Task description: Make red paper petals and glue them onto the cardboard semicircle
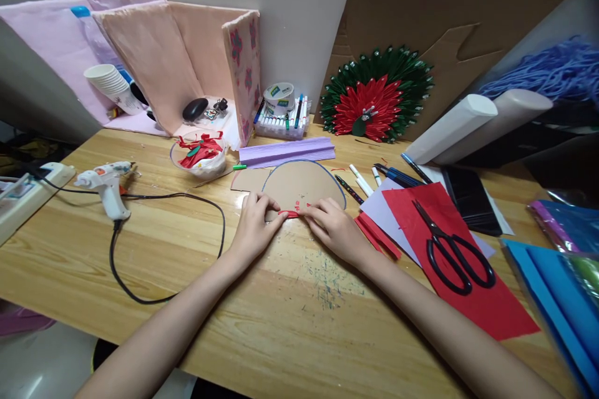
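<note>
Between my hands is a small strip of red paper [291, 214], lying low over the near edge of a cardboard piece. My left hand [256, 219] pinches its left end between thumb and fingers. At the other end, my right hand [333, 224] has its fingertips closed on the strip. The cardboard piece [306, 179] has a rounded top outlined in blue, and tiny red scraps [298, 204] lie on it. Folded red strips [377, 238] rest beside my right hand. Black-handled scissors [452, 252] lie on a red sheet [496, 308] farther right.
A white glue gun [108, 190] with a looping black cord [223, 224] sits left. Behind are a bowl of red scraps [199, 156], folded purple paper [287, 151], a marker box [283, 128] and a red-green fan-shaped craft [374, 100]. Blue packets [552, 299] occupy the right edge.
</note>
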Tool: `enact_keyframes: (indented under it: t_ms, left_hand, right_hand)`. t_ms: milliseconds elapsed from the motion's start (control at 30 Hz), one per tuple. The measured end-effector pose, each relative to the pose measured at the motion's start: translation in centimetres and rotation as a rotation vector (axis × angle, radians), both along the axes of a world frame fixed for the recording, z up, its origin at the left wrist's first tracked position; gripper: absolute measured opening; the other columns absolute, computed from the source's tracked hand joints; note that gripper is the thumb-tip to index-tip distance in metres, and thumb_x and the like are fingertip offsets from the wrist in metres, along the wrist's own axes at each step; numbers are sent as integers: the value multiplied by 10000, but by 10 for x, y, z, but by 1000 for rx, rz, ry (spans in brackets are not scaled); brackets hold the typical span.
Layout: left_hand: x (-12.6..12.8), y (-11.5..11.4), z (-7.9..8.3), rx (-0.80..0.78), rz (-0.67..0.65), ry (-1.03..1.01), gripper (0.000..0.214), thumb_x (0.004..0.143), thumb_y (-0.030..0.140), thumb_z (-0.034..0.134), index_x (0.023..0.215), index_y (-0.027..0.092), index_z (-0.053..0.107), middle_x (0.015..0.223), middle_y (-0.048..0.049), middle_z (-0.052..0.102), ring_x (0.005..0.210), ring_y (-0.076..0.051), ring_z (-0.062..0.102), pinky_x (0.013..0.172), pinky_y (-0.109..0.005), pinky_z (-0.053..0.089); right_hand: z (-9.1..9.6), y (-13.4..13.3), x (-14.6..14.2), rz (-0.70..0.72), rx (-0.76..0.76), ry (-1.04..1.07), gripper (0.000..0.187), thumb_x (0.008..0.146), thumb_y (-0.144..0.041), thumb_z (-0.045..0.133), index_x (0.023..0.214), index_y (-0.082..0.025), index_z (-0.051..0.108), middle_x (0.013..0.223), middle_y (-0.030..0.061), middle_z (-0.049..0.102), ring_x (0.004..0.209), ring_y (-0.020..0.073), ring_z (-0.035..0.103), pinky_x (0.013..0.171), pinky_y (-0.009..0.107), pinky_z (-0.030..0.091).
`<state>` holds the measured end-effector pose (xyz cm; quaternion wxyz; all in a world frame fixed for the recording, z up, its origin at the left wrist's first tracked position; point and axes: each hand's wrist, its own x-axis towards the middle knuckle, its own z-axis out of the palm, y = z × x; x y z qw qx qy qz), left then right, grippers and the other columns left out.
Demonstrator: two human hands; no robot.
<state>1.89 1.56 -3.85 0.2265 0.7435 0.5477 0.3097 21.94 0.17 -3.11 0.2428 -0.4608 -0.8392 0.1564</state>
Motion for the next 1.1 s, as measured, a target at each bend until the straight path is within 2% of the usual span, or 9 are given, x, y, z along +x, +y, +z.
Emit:
enact_keyframes:
  t_ms: [267, 833, 1100]
  left_hand:
    - [0, -2, 3, -13, -13, 7, 127, 781, 297, 633, 817, 199, 560, 898, -32, 488, 900, -194, 471, 790, -331, 404]
    - [-1, -3, 2, -26, -43, 21, 72, 802, 258, 600, 777, 196, 571, 909, -37, 484, 930, -192, 473, 842, -338, 396]
    - [-1, -1, 3, -27, -54, 35, 86, 799, 268, 600, 774, 193, 567, 910, -43, 496, 922, -197, 478, 834, -341, 397]
  right_hand:
    - [6, 18, -8, 34, -8, 54, 84, 853, -145, 523, 818, -180, 591, 833, 62, 596, 839, 194, 503, 732, 311, 420]
    - [12, 36, -8, 250, 91, -173, 150, 848, -122, 498, 754, -145, 612, 779, 85, 589, 772, 188, 472, 666, 292, 411]
    - [15, 40, -10, 308, 70, -235, 171, 856, -114, 487, 742, -132, 613, 771, 88, 578, 754, 181, 457, 663, 290, 411]
